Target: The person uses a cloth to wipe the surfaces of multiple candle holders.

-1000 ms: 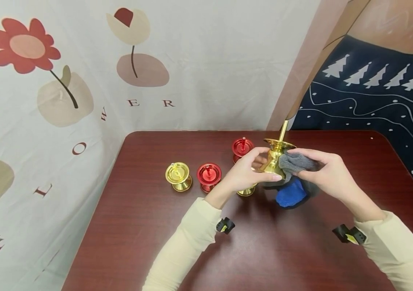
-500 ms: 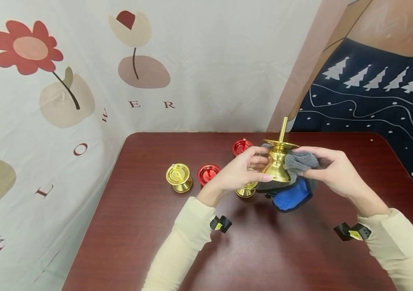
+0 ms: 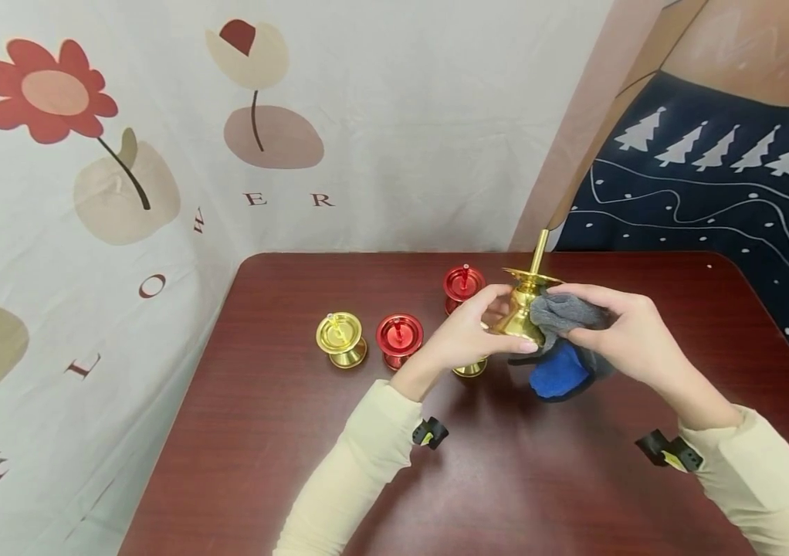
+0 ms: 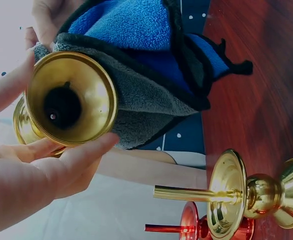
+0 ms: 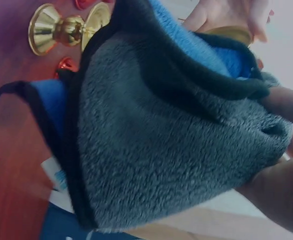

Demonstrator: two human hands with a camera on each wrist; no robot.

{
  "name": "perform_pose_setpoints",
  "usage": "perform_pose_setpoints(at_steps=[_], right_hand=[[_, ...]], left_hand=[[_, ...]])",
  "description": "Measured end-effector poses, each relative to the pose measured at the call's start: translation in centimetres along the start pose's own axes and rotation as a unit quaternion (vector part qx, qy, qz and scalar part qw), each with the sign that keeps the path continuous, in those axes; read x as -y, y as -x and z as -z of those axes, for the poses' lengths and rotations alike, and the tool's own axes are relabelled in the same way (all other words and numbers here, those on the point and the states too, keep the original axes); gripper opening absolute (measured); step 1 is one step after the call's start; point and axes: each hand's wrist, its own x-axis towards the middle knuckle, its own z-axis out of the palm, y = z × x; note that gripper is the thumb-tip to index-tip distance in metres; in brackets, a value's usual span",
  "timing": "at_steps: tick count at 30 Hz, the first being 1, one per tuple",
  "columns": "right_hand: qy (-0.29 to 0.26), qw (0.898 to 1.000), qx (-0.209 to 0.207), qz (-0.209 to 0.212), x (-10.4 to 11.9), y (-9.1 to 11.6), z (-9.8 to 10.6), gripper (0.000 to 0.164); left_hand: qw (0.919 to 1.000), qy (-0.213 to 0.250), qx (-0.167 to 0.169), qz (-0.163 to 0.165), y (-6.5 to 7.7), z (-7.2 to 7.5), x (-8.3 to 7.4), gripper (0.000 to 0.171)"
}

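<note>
My left hand [image 3: 467,328] grips a gold candle holder [image 3: 521,315] by its flared base, thumb and fingers around it. The holder is raised above the table, its thin spike pointing up and slightly tilted. In the left wrist view the hollow underside of the candle holder [image 4: 71,100] faces the camera. My right hand [image 3: 627,328] pinches a grey and blue towel [image 3: 564,313] and presses it to the holder's right side. The rest of the towel [image 5: 161,135] hangs down in folds, its blue face partly showing.
On the dark red table [image 3: 283,448] stand a gold candle holder [image 3: 340,337], a red one [image 3: 399,338] and another red one [image 3: 464,284] further back. A second gold one [image 3: 471,366] is partly hidden by my left hand. Printed cloth [image 3: 394,123] hangs behind.
Both hands, with the candle holder and towel, shifted slightly right and then back left. The towel slid over the holder's side. The standing holders stayed put.
</note>
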Motion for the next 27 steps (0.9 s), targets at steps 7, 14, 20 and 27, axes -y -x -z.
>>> perform_pose_setpoints(at_steps=[7, 14, 20, 27], right_hand=[[0.058, 0.997, -0.015, 0.043, 1.0, 0.2, 0.1, 0.047], [-0.020, 1.000, 0.012, 0.017, 0.4, 0.1, 1.0, 0.045], [-0.116, 0.993, 0.021, 0.017, -1.0, -0.4, 1.2, 0.043], [-0.084, 0.996, -0.001, -0.003, -0.5, -0.2, 0.4, 0.042]], left_hand=[[0.9989, -0.045, -0.008, 0.009, -0.3, -0.3, 0.0, 0.073], [0.9998, 0.015, 0.008, 0.012, -0.2, 0.4, -0.1, 0.073], [0.9910, 0.125, 0.048, -0.005, 0.1, 1.2, -0.6, 0.071], [0.9942, 0.103, 0.029, -0.013, 0.1, 0.9, -0.6, 0.069]])
